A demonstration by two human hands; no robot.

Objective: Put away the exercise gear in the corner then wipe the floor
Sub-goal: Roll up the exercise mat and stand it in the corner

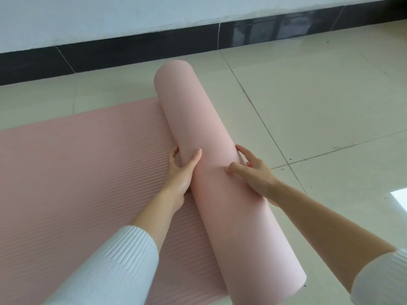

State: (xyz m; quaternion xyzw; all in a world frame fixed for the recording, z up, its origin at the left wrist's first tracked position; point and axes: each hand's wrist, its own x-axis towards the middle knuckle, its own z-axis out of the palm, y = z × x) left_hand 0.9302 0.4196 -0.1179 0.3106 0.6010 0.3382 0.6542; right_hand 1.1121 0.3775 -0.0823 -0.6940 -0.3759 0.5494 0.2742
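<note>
A pink exercise mat lies on the tiled floor, partly rolled. Its rolled part (198, 119) is a thick smooth cylinder running from the upper middle down to the lower right. The flat ribbed part (77, 172) spreads out to the left. My left hand (181, 172) grips the roll's left side, thumb on top and fingers tucked where roll meets flat mat. My right hand (253, 170) presses on the roll's right side with fingers spread. Both hands sit near the roll's middle.
Cream floor tiles (319, 95) with dark grout lines stretch to the right of the mat. A black skirting board (132, 51) runs under a white wall (110, 16) at the back. A bright window reflection (398, 199) shows on the floor at the right edge.
</note>
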